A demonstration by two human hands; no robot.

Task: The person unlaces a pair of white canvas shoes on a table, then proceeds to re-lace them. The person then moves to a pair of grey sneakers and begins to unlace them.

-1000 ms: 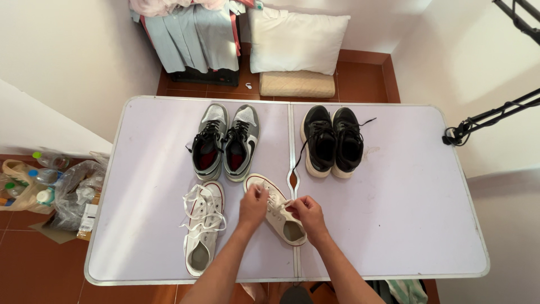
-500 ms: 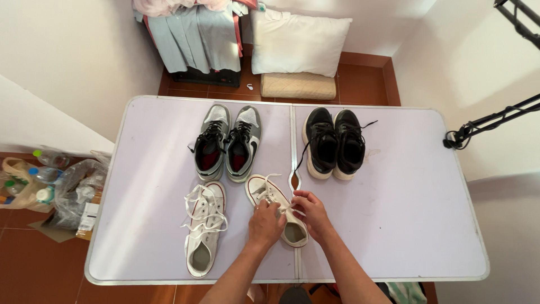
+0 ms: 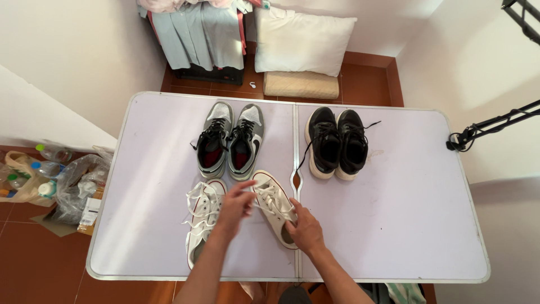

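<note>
Since a second ago, left hand (image 3: 235, 204) has lifted off to 9 o'clock of the shoe (image 3: 274, 207), fingers pinching a lace; right hand (image 3: 304, 231) clamps the heel at table (image 3: 394, 225) centre. Best pull steadily while the heel stays pinned. Bags (image 3: 79, 188) at far 9 o'clock hold bottles.

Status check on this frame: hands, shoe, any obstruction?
Right hand steadies the white sneaker at its heel. Left hand pinches a lace beside it. Second white sneaker lies partly under the left arm. Nothing blocking.
</note>
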